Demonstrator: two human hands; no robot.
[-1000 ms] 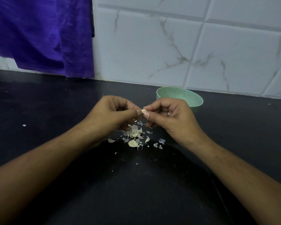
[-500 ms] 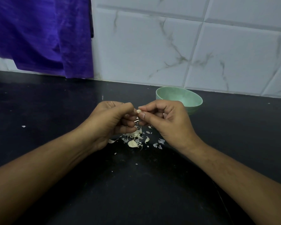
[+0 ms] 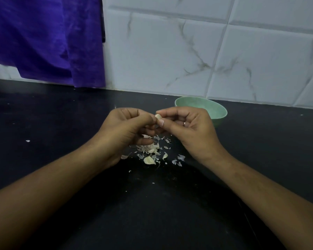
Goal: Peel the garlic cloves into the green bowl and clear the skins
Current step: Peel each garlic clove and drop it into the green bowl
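I can't see into the green bowl (image 3: 217,109); the right hand (image 3: 192,129) hides its near side. Left hand (image 3: 126,129) and right, fingers curled, both pinch one smooth pale garlic clove (image 3: 158,116) above flaky, papery skins (image 3: 149,150) on the matte black counter (image 3: 61,123). The clove shows more now than before.

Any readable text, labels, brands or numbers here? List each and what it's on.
None: no readable text anywhere in the head view.
No print shows on the green bowl, purple cloth, wall tiles, black counter or garlic clove.
The ring on the right hand is too small to show any marking.
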